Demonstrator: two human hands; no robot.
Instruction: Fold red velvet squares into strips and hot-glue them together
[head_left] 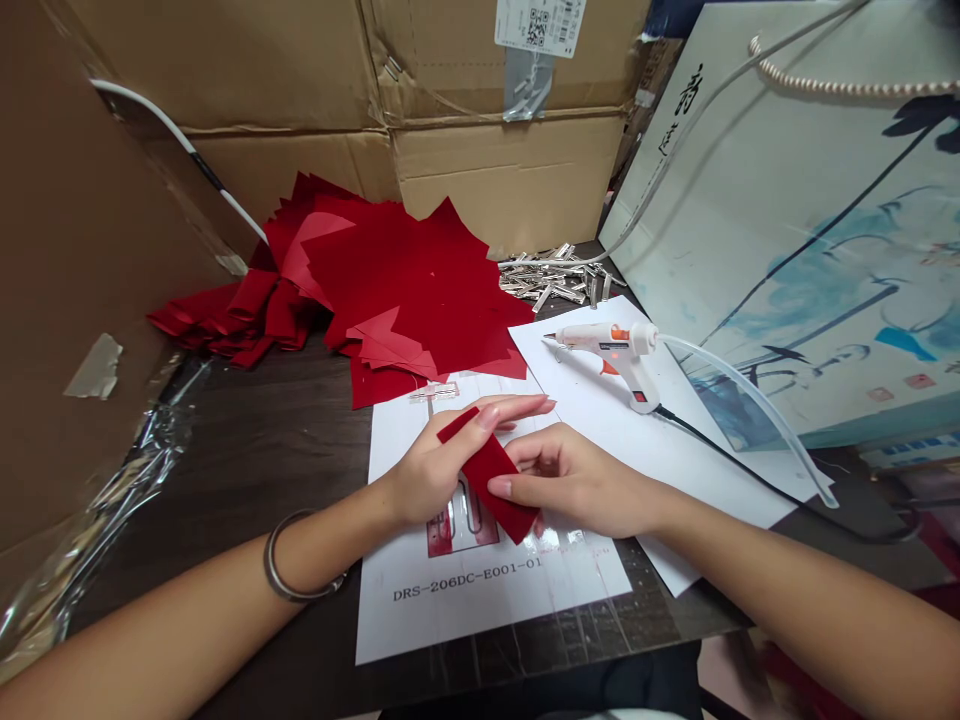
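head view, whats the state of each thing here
left hand, holding felt strip
right hand, holding the same strip
glue gun, on its side on white paper, red light on
metal clips, loose in a heap
red felt sheets, piled unevenly
printed sheet, flat under the hands

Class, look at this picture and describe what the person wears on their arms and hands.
Both forearms are bare, with no sleeves in view. The left hand and right hand wear no gloves. A thin, plain metal bangle circles the left wrist; the right wrist shows no jewellery.
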